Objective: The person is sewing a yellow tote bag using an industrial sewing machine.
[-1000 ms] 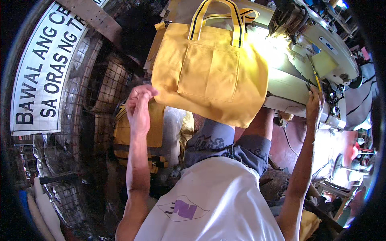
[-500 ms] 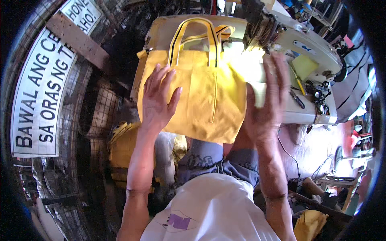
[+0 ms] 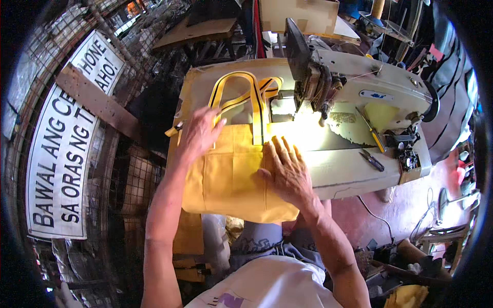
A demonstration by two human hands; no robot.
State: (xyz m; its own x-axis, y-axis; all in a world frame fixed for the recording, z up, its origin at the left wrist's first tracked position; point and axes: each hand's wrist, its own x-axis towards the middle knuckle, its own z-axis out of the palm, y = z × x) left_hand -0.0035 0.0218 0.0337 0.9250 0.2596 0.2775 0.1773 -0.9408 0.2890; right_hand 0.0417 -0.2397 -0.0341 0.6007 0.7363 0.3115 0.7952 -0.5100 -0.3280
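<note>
A yellow tote bag point(image 3: 231, 179) lies on the sewing machine's pale table, its striped handles point(image 3: 236, 77) looped away from me and its lower edge over my lap. My left hand point(image 3: 203, 128) rests at the upper left of the bag, by the base of a handle, fingers slightly bent and thumb apart. My right hand point(image 3: 287, 172) lies flat on the bag's right part, fingers spread. The machine's needle area point(image 3: 322, 118) is just beyond the bag's upper right, under a bright light that washes out that patch.
A yellow-handled tool point(image 3: 380, 141) and dark snips point(image 3: 371, 160) lie on the table point(image 3: 339, 179) right of the bag. Wire mesh with signs point(image 3: 61, 169) and a wooden plank point(image 3: 97, 102) line the left side. A cardboard box point(image 3: 298, 15) stands behind. More yellow fabric point(image 3: 405, 295) sits low right.
Both hands have come from the sides onto the bag, my right from the table's edge by the tools. The view has shifted, showing more behind the machine, with the bag now lower in it.
</note>
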